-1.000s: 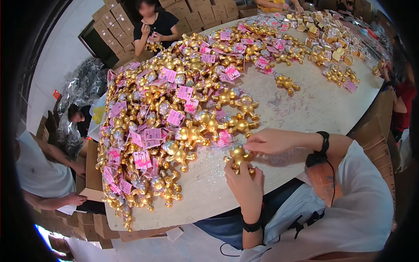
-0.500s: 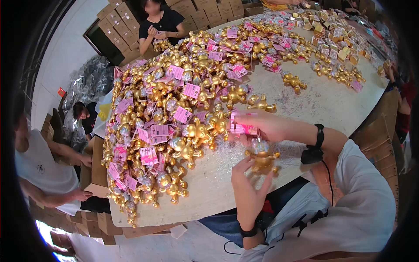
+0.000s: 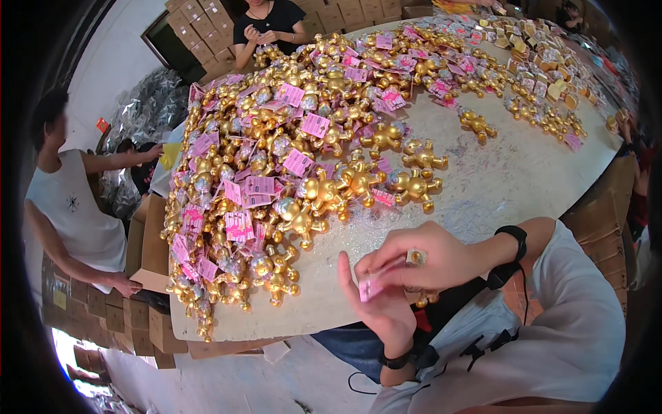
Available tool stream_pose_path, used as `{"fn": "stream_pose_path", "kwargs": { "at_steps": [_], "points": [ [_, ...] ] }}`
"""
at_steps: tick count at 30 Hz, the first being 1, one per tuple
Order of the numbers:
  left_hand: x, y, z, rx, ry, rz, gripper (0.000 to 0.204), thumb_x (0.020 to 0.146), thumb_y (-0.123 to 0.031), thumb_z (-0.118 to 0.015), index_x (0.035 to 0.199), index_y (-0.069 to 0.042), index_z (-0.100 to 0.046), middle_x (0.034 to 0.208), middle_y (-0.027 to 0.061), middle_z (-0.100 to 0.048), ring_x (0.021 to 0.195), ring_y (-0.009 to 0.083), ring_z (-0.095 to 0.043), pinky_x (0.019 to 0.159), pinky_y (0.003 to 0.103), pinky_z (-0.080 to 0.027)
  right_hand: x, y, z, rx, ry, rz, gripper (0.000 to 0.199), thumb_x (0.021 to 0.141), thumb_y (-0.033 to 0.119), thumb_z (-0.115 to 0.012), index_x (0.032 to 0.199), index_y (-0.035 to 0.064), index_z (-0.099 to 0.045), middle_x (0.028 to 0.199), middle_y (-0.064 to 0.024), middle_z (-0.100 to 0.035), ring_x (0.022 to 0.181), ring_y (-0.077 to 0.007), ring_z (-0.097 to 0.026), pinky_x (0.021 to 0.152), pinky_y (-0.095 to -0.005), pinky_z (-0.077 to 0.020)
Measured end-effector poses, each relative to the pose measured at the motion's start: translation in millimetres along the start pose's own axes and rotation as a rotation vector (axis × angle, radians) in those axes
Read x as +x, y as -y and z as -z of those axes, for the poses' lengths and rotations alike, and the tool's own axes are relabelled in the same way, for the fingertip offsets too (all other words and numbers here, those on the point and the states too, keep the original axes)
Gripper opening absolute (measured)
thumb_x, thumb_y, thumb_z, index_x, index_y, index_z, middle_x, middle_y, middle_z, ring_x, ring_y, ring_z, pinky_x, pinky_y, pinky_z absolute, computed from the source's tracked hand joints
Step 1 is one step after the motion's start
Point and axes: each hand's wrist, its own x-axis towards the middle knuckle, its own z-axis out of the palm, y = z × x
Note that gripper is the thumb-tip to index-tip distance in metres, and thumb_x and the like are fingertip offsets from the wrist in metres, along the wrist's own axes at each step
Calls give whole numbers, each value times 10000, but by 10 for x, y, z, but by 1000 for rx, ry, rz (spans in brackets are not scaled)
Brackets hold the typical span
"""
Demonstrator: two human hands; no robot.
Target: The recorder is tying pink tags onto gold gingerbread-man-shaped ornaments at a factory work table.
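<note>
My right hand [image 3: 434,257] is closed, pinching a small pink card tag [image 3: 370,288] at its fingertips. A small round gold-and-clear piece [image 3: 416,257] pokes out between its fingers. Under that hand shows a bit of a gold figure [image 3: 427,298], mostly covered, so I cannot tell which hand bears it. My left hand [image 3: 387,314] is open just below, its index finger stretched upward and its palm behind the tag. Beyond both hands, a loose gold bear-like figure [image 3: 415,186] with a pink tag lies at the edge of a large heap of gold figures [image 3: 300,217].
The pale table [image 3: 331,303] bears the heap, with thin clear strands [image 3: 458,214] near my hands. Yellow-and-white pieces [image 3: 552,69] lie at the far right. A person in white [image 3: 76,207] stands left beside an open carton [image 3: 152,241]; another in black [image 3: 272,27] works across the table.
The gold figure that was between my hands appears to lie at the heap's edge now. My right hand has come down nearer the left. The person in white has reached an arm out.
</note>
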Motion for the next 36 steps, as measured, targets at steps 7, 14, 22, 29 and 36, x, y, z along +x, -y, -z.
{"fn": "stream_pose_path", "kwargs": {
  "at_steps": [7, 14, 22, 29, 36],
  "points": [
    [126, 70, 149, 283, -5, -5, 467, 940, -333, -453, 1238, 27, -425, 1241, 167, -449, 972, 236, -565, 702, 283, -503, 255, -238, 127, -211, 61, 130, 223, 882, 202, -522, 910, -1, -609, 887, -115, -599, 877, -244, -569, 790, -348, -434],
    [152, -18, 76, 169, -180, -38, 504, 927, -111, -454, 1377, -10, -250, 1105, 192, -556, 817, 176, -598, 518, 213, -489, 525, -887, 587, -1058, -257, 254, 219, 851, 228, -558, 875, 11, -576, 791, -106, -562, 781, -276, -522, 726, -361, -416],
    [177, -22, 217, 157, -32, 8, 503, 974, -393, -320, 1157, 38, -504, 533, 5, -382, 450, 65, -298, 380, 201, -193, 687, -629, 916, -316, -583, 66, 159, 851, 90, -590, 999, 33, -600, 841, -50, -595, 766, -129, -578, 677, -257, -464],
    [150, -102, 158, 46, -4, 121, 461, 974, -447, -271, 877, -43, -473, 568, 39, -419, 475, 128, -397, 396, 217, -301, 441, 122, 861, -459, -708, 784, 161, 863, -41, -518, 1019, -54, -558, 907, -100, -585, 774, -128, -574, 702, -234, -482],
    [122, -136, 103, 52, 37, 240, 536, 919, -552, -284, 876, -35, -418, 887, 216, -585, 865, 435, -603, 849, 502, -459, 211, 620, 724, -6, 579, 335, 212, 860, 66, -516, 1059, 15, -569, 969, -87, -596, 844, -233, -584, 675, -307, -479]
  ]
}}
